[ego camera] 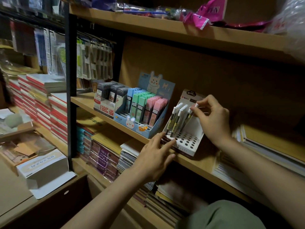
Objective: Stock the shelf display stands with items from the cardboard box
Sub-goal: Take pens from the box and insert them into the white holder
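Observation:
A white pen display stand (189,141) with rows of round holes sits on the middle shelf (194,164). Several white-capped pens (177,118) stand in its back-left holes. My right hand (212,119) pinches the cap end of one pen (192,111) that is tilted over the stand's back row. My left hand (156,154) has straight fingers touching the stand's front-left corner. An open cardboard box (19,129) lies at the far left.
Left of the stand are a blue rabbit-print lead-refill display (145,111) and a grey lead display (109,100). Notebook stacks (105,156) fill the shelf below, books (270,146) lie at right, red-edged book piles (41,103) at left. The upper shelf (173,28) overhangs.

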Action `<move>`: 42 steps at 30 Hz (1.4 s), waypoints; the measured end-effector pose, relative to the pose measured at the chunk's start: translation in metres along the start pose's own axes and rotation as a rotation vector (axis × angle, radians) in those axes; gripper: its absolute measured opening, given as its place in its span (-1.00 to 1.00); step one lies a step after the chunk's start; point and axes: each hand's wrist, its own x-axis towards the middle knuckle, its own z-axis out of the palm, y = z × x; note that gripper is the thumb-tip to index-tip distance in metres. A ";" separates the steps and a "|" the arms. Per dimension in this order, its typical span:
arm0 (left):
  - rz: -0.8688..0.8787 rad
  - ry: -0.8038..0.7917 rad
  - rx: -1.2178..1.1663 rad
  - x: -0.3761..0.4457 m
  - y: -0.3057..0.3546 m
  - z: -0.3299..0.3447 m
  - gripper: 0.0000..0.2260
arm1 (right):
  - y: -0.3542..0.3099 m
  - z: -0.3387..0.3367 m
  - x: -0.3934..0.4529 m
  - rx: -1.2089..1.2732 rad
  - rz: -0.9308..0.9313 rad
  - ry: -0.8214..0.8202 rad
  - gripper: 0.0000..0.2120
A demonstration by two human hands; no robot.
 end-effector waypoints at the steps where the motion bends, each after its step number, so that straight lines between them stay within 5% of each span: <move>1: 0.001 0.004 0.003 0.001 -0.001 0.000 -0.51 | 0.000 0.000 0.000 0.015 0.010 -0.004 -0.88; 17: 0.022 0.052 -0.001 0.005 -0.003 0.005 -0.49 | 0.006 0.010 0.014 -0.087 0.216 -0.107 -0.84; 28: -0.005 -0.075 -0.048 -0.010 0.004 -0.007 -0.45 | -0.006 0.013 0.011 -0.132 0.251 -0.180 -0.85; 31: -0.045 -0.076 -0.166 -0.022 0.009 -0.015 -0.46 | -0.007 0.003 -0.002 -0.139 0.312 -0.232 -0.66; 33: -0.078 -0.047 -0.268 -0.032 0.010 -0.020 -0.50 | -0.010 -0.002 -0.022 -0.074 0.338 -0.188 -0.50; 36: -0.149 -0.023 -0.379 -0.051 0.000 -0.022 -0.63 | -0.024 0.002 -0.066 0.152 0.268 -0.016 -0.64; 39: -0.249 -0.088 -0.461 -0.076 -0.022 -0.021 -0.79 | -0.043 0.030 -0.112 0.291 0.139 -0.133 -0.84; 42: -0.468 -0.178 -0.508 -0.112 -0.055 -0.013 -0.86 | -0.052 0.080 -0.155 0.391 0.210 -0.419 -0.86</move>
